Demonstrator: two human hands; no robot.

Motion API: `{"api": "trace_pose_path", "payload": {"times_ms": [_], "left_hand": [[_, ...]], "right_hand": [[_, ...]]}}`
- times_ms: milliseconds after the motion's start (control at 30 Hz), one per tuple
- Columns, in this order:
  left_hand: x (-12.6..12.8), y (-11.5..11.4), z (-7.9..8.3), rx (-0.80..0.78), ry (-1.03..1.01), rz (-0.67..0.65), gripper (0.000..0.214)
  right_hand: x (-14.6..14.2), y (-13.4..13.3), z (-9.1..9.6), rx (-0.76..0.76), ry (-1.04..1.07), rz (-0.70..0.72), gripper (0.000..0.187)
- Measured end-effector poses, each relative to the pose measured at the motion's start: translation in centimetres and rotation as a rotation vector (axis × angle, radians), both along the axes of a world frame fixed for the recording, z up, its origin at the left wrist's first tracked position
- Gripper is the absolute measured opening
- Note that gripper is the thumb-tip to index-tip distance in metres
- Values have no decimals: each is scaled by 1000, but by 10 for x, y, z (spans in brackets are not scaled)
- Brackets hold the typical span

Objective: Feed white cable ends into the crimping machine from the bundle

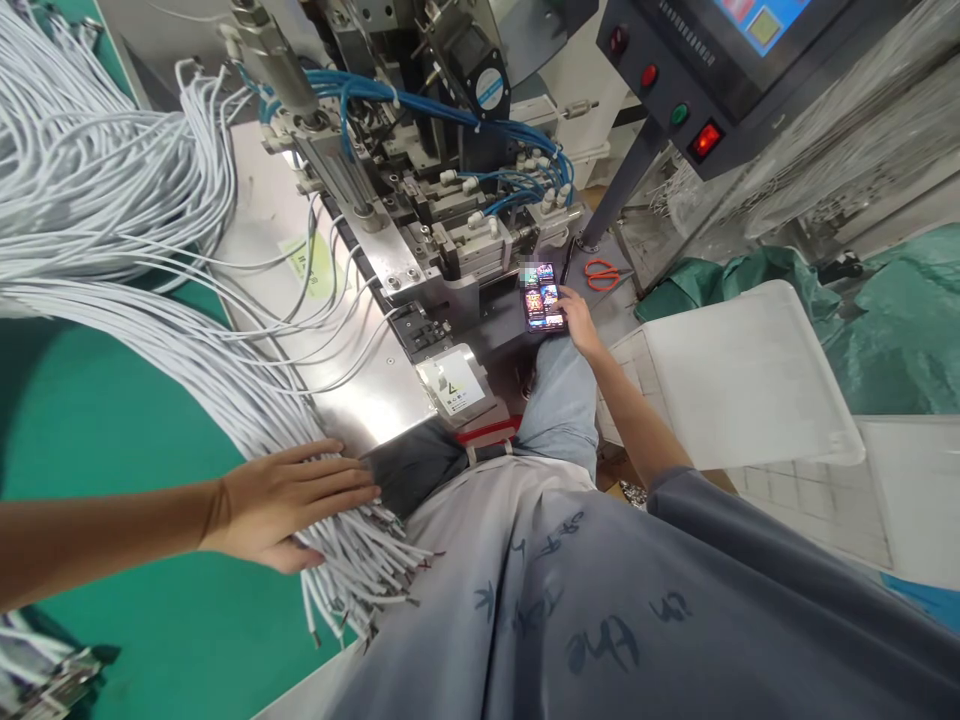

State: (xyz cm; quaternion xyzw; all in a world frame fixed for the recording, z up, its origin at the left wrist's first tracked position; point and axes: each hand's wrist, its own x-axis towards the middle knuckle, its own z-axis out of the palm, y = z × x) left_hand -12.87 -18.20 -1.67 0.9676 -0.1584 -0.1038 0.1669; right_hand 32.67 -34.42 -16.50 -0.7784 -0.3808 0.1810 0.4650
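My left hand [300, 502] lies flat, fingers stretched out, over a thick bundle of white cables [247, 400]. The cable ends [382, 560], several with bare or metal tips, poke out beneath it toward my lap. On the right, my right hand [579, 318] is at the right edge of a phone [534, 312], its fingers bent and one digit over the lit screen. Rows of coloured pictures fill that screen. Any fingers behind the phone are hidden. Just above my knee, the phone overlaps the machine's dark base.
A machine [450, 215] with blue air hoses stands ahead. Its control panel [697, 90] has a glowing red switch. Orange-handled scissors [601, 275] lie right of the phone. More white cables [97, 170] cover the green tabletop [150, 420]. White bins [750, 375] stand at right.
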Motion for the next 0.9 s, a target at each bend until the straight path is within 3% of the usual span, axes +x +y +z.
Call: {"api": "trace_pose_path", "payload": {"times_ms": [467, 667, 900], "left_hand": [[3, -2, 4, -33, 67, 25, 50], [3, -3, 3, -68, 22, 51, 50], [2, -2, 1, -10, -23, -12, 48]], "right_hand": [[-5, 1, 9, -1, -41, -41, 31], [-9, 0, 9, -11, 58, -126, 34], [-11, -1, 12, -22, 28, -105, 35]]}}
